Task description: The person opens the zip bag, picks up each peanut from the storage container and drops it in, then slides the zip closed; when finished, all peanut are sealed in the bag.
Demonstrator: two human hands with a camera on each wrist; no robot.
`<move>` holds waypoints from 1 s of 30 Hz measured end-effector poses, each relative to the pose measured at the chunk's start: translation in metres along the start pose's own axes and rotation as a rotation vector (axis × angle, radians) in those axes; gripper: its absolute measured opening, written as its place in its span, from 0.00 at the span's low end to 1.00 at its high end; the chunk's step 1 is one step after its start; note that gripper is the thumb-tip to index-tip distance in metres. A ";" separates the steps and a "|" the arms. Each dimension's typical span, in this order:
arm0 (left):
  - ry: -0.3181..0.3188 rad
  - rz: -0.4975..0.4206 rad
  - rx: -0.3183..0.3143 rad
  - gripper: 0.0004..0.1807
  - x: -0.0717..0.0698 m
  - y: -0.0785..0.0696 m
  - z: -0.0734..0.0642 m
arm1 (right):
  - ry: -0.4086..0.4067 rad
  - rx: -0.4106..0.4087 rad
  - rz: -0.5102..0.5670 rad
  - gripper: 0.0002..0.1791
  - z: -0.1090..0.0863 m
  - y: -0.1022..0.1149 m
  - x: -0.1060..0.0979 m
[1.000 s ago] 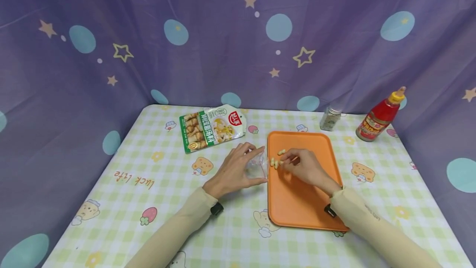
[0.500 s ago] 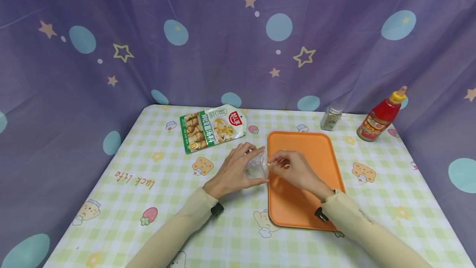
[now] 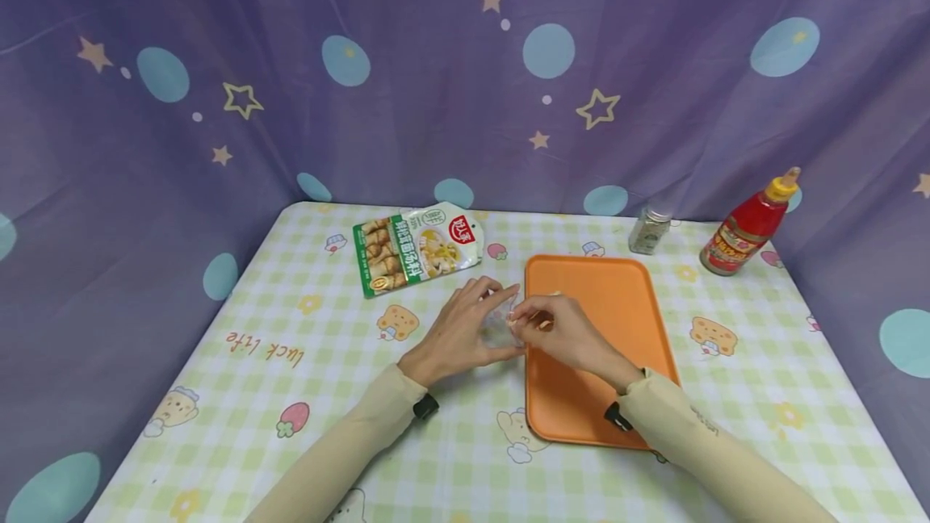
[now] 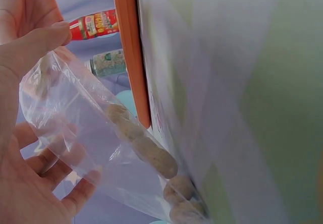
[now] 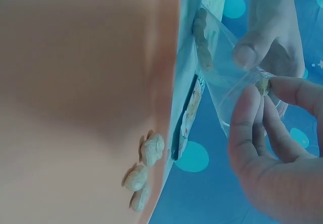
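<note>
A clear plastic bag [image 3: 497, 328] stands beside the orange tray's left edge, its mouth facing the tray. My left hand [image 3: 452, 335] holds it, thumb and fingers spread at the mouth. Several unshelled peanuts [image 4: 151, 156] lie along the bottom of the bag in the left wrist view. At the bag's mouth, my right hand [image 3: 563, 333] pinches one peanut [image 5: 263, 86] between thumb and fingertips. More peanuts [image 5: 151, 149] lie on the tray [image 3: 596, 394] near its rim, mostly hidden behind the right hand in the head view.
A green and white food packet [image 3: 417, 250] with mushroom pictures lies at the back left. Behind the tray stands a small glass seasoning jar [image 3: 649, 231]. A red sauce bottle [image 3: 748, 224] with a yellow cap is at the back right. Patterned curtains surround the table.
My right hand has moved left from the peanuts on the tray to the bag's mouth, with one peanut in its fingertips. My left hand has stayed in place with the bag.
</note>
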State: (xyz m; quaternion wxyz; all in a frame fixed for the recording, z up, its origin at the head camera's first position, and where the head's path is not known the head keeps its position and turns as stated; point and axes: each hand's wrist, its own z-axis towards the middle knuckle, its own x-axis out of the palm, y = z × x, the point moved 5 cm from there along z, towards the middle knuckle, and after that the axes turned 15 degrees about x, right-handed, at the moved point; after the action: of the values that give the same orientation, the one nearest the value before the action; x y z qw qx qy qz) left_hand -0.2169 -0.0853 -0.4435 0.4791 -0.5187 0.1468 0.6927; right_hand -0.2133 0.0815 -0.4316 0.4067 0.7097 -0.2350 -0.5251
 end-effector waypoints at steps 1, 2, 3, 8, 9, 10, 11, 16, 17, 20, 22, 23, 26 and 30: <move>0.000 0.000 0.001 0.50 0.000 0.000 0.000 | 0.006 -0.002 -0.001 0.08 0.000 0.001 0.000; -0.001 -0.004 0.003 0.50 0.000 0.000 0.000 | 0.012 -0.004 0.000 0.08 0.000 0.001 0.000; -0.001 -0.005 0.005 0.51 0.000 0.000 0.000 | 0.016 -0.004 -0.001 0.08 -0.001 0.002 0.000; -0.010 -0.011 0.012 0.51 0.000 0.001 -0.001 | 0.024 0.013 0.012 0.08 -0.001 0.002 -0.004; -0.010 -0.008 0.012 0.51 0.000 0.001 -0.001 | 0.023 0.020 0.014 0.08 -0.001 0.001 -0.005; -0.011 -0.007 0.012 0.51 0.000 0.001 -0.001 | 0.021 0.029 0.017 0.07 -0.001 0.001 -0.007; -0.011 -0.005 0.012 0.51 -0.001 0.001 -0.001 | 0.019 0.038 0.017 0.07 0.000 0.000 -0.008; -0.017 0.005 0.016 0.51 -0.002 0.001 0.000 | -0.012 0.051 -0.018 0.07 0.003 -0.004 -0.018; -0.019 0.007 0.018 0.51 -0.002 0.001 0.000 | -0.018 0.053 -0.023 0.08 0.004 -0.006 -0.020; -0.024 0.009 0.022 0.51 -0.003 0.001 0.000 | -0.027 0.066 -0.026 0.09 0.008 -0.012 -0.026; -0.024 0.009 0.023 0.51 -0.004 0.001 0.000 | -0.036 0.083 -0.030 0.10 0.011 -0.018 -0.031; -0.024 0.007 0.022 0.51 -0.004 0.001 0.000 | -0.041 0.092 -0.036 0.10 0.012 -0.021 -0.033; -0.021 -0.002 0.015 0.50 -0.004 0.001 -0.001 | -0.072 0.102 -0.082 0.10 0.017 -0.030 -0.038; -0.007 -0.014 -0.001 0.50 -0.003 0.002 -0.002 | -0.107 0.092 -0.143 0.10 0.023 -0.040 -0.045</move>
State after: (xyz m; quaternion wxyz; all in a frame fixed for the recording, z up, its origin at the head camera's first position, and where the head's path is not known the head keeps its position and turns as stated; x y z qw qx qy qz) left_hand -0.2172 -0.0891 -0.4420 0.4841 -0.5174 0.1411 0.6914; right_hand -0.2537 0.1304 -0.4422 0.3223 0.7135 -0.2289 -0.5785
